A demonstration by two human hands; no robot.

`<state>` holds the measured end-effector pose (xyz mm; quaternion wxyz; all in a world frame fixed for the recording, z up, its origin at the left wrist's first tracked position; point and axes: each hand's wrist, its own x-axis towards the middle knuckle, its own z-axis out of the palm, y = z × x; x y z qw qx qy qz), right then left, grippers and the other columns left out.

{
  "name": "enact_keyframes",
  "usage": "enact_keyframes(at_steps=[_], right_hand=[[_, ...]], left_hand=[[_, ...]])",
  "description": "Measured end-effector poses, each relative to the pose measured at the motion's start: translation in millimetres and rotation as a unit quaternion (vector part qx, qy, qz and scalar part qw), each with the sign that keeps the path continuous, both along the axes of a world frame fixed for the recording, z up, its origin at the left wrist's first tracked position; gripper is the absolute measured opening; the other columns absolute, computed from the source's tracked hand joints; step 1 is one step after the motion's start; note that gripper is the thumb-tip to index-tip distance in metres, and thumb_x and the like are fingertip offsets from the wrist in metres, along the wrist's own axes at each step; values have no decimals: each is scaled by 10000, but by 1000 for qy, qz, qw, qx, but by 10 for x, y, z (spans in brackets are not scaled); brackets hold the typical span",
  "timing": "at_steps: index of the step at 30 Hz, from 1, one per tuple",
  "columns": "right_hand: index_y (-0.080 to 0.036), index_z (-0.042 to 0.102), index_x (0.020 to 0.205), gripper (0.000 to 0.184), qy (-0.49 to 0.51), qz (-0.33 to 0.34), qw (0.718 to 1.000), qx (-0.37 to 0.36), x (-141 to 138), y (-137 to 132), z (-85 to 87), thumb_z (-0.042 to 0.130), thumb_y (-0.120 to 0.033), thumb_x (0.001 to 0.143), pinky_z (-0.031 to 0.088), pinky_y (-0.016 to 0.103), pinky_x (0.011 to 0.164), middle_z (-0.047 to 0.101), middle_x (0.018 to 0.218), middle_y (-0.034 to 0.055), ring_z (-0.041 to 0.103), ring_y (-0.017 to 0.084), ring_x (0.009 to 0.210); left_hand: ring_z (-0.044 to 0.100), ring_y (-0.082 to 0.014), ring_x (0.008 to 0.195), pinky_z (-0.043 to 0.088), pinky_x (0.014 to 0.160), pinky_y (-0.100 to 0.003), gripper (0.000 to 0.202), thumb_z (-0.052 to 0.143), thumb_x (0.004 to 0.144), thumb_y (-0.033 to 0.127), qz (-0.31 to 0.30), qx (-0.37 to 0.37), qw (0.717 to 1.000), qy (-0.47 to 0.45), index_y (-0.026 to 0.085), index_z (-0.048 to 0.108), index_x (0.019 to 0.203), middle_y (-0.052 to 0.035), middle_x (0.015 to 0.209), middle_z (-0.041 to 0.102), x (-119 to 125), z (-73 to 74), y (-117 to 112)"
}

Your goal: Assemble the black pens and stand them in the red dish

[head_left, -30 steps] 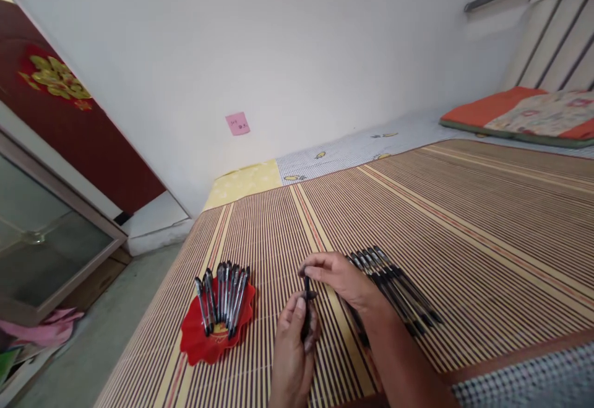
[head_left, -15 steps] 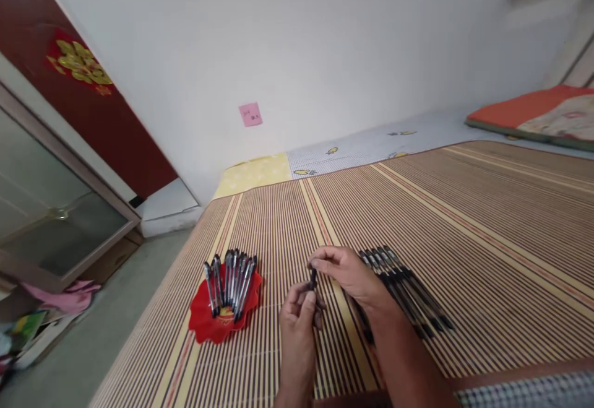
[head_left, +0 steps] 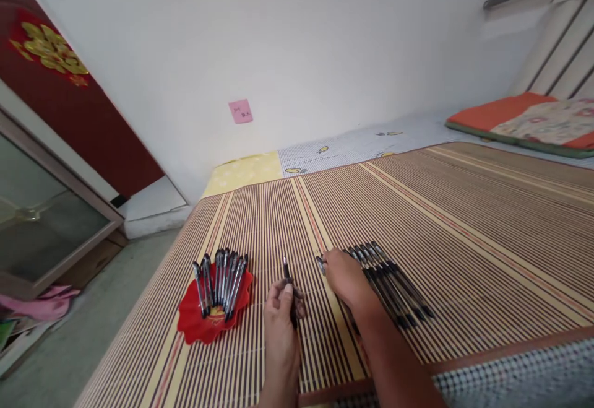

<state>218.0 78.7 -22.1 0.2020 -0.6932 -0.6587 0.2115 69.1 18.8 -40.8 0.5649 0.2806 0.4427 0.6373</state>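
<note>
White wall (head_left: 325,43) formed the background; before it, a striped mat (head_left: 260,210) covered a bed (head_left: 505,368), where two groups of pens flanked the hands. Left hand (head_left: 281,309): thumb and fingers were clamped around a single pen (head_left: 286,270), held clear of both groups, its narrow, pale tip (apparently bare of any cap) projecting beyond the fingers. Right hand (head_left: 344,275): the fingers bent down toward the mat beside a small dark piece (head_left: 320,265), either a cap or the end of another pen; whether this grip was closed on it could not be told. To the right lay a row of pens (head_left: 387,284), side by side; to the left, a fan of pens (head_left: 236,288) rested on a red scalloped dish (head_left: 192,324).

Principal hazards, by judgement: the exposed tip could have marked the other hand had the two met carelessly; a loosened thumb could have let the pen slip; the right forearm (head_left: 390,346), close against the row, could have swept its nearest members out of line; the small dark piece, if nudged, might have rolled.

Obscured or indistinct: the right fingertips were largely hidden, the pen's lower part was partly enclosed by the left hand, the right forearm was cut off below, and the writing on the pink note (head_left: 240,111) was illegible.
</note>
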Motion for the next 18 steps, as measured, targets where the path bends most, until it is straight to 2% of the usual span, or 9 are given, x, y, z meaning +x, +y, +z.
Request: enact_keyframes(at_steps=[4, 7, 10, 14, 18], right_hand=[[-159, 744, 785, 152, 3, 39, 999, -13, -50, 0, 1, 603, -137, 838, 404, 275, 739, 734, 883, 137, 681, 226, 867], [-186, 740, 881, 191, 16, 44, 999, 20, -46, 10, 29, 553, -146, 873, 400, 257, 760, 742, 973, 106, 675, 212, 947], [-169, 722, 938, 195, 9, 16, 999, 32, -76, 20, 23, 531, -164, 895, 408, 266, 767, 739, 996, 127, 681, 223, 966], [-140, 708, 939, 150, -20, 22, 1000, 3, -223, 0, -45, 636, -239, 853, 433, 304, 777, 728, 1031, 176, 695, 267, 963], [-109, 702, 922, 141, -23, 34, 999, -13, -369, -27, -96, 640, -127, 796, 450, 331, 778, 728, 1014, 214, 703, 296, 959]], left_hand=[[494, -78, 518, 398, 501, -191, 368, 802, 742, 392, 4, 1, 1000, 0, 164, 607, 954, 17, 688, 628, -10, -15, 7], [496, -77, 513, 399, 502, -192, 361, 804, 738, 392, 11, 0, 1000, -4, 168, 603, 937, 18, 689, 626, -21, -38, 17], [503, -82, 519, 408, 509, -198, 344, 787, 758, 386, 11, -1, 1000, -1, 173, 595, 948, 21, 691, 621, -33, -67, 27], [501, -83, 529, 407, 512, -198, 353, 788, 757, 380, 11, -1, 1000, -3, 174, 589, 963, 23, 697, 624, -40, -80, 37], [463, -74, 504, 386, 498, -192, 345, 783, 764, 392, 11, 12, 1000, 8, 169, 599, 953, 44, 649, 585, -39, -67, 37]])
